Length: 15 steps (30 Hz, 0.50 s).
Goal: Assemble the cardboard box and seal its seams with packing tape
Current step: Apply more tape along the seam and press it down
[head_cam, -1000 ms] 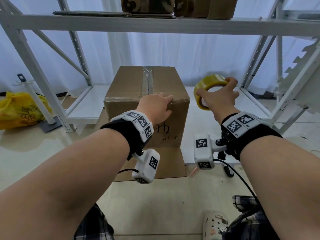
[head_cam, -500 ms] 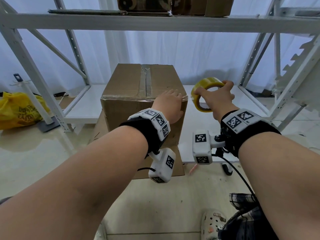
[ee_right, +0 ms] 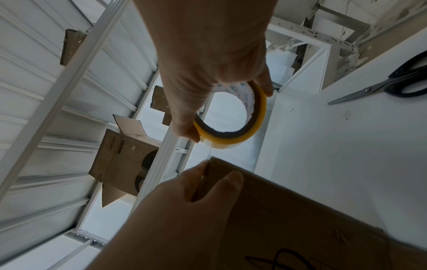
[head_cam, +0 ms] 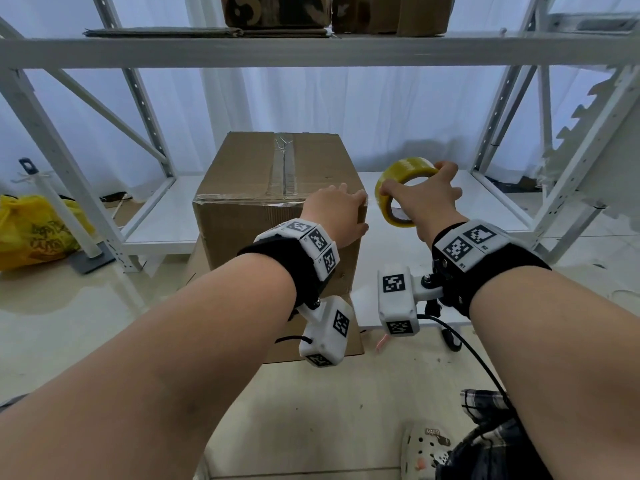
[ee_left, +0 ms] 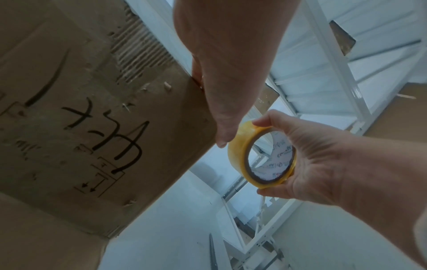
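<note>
The closed cardboard box (head_cam: 277, 188), black handwritten strokes and printed arrows on its front, stands at the shelf's edge, the left hand (head_cam: 334, 216) flat over its near right top corner while the right hand (head_cam: 424, 199) grips the yellow tape roll (head_cam: 403, 188) just beside, its core print unreadable.

White metal shelving (head_cam: 311, 51) stands before pale curtains (head_cam: 381, 109), glossy cream floor (head_cam: 52, 323) below, a yellow bag (head_cam: 31, 230) slumped at left.

Head view looks forward and down; both wrist views look up, seemingly close, sharing the cardboard box (head_cam: 277, 188) corner.
</note>
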### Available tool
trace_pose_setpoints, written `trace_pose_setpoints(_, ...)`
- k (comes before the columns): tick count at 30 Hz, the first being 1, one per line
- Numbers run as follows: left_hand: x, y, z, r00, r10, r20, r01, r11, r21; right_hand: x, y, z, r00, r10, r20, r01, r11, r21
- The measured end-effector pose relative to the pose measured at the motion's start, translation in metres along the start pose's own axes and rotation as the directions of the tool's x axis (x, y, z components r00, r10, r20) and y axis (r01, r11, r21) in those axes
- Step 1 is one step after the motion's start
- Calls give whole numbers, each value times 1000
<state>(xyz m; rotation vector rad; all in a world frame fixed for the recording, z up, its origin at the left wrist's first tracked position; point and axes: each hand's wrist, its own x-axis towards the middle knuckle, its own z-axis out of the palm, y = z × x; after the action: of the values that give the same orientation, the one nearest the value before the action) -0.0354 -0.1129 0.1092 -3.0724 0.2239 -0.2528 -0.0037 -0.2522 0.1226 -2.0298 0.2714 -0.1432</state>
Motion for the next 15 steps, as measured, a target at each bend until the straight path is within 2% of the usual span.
trace_pose_setpoints(6,-27,-39,2,997,-32,-68,27,998,-64,-7,-6,11,998,-33,-53,33,999,-2)
trace_pose_setpoints(11,-58,-87,-3,987,-130,-95,123,990,-73,-10,-6,11,998,-26,-49,25,1000,-9)
trace_pose_setpoints(15,-64,-94,0,983,-146,-108,143,989,-33,-12,-6,12,999,-21,-26,21,1000,-3)
